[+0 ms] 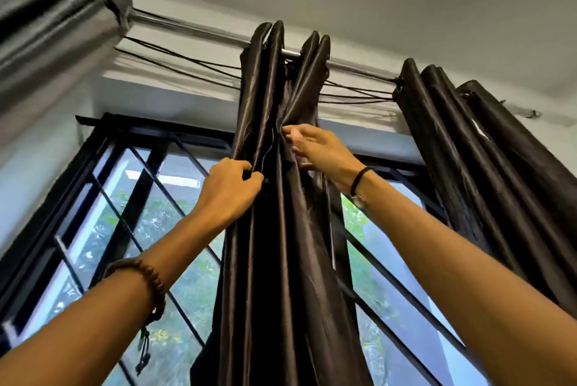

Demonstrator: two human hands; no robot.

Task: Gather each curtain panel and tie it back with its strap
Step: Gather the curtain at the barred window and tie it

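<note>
Curtain rod (199,31), hung with middle panel (281,229), right panel (468,151), left panel (46,10)

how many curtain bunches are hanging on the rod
3: a blurred curtain at top left, the middle curtain held by the left hand and right hand, and the right curtain. More may hang out of frame.

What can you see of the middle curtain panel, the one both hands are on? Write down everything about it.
The middle curtain panel is dark brown, glossy, satin-like cloth, bunched into narrow vertical folds. Its top loops over the metal rod, and it hangs down before the window, its lower end out of frame. The left hand grips a fold at its left edge; the right hand pinches fabric higher up, near the centre. Thin dark cords meet it near the top on both sides.
</note>
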